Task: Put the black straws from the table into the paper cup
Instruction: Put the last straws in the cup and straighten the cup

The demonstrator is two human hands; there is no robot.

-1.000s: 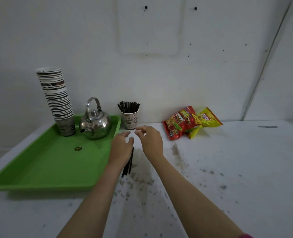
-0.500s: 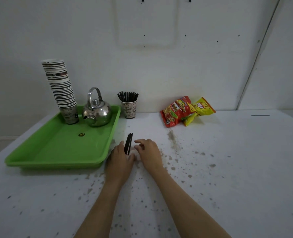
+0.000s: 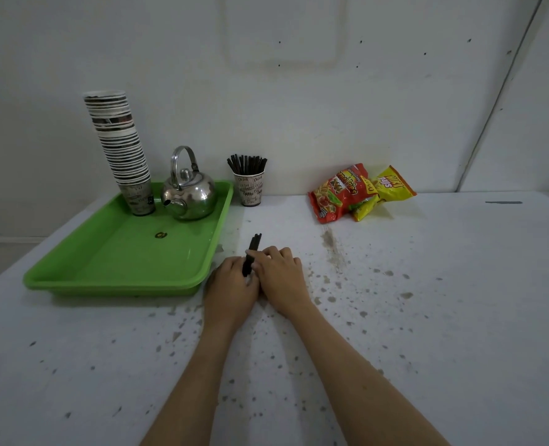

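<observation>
A small bundle of black straws lies on the white table, its far ends sticking out beyond my fingers. My left hand and my right hand are pressed together around the near part of the bundle, fingers curled on it. A printed paper cup stands at the back by the wall, holding several black straws upright. The cup is well beyond my hands.
A green tray sits left of my hands, bearing a tall stack of paper cups and a steel kettle. Two snack bags lie at the back right. The tabletop is speckled with dark spots.
My hands have drawn back from near the cup toward me and closed together around the straw bundle; the view has tilted so more of the table shows.
</observation>
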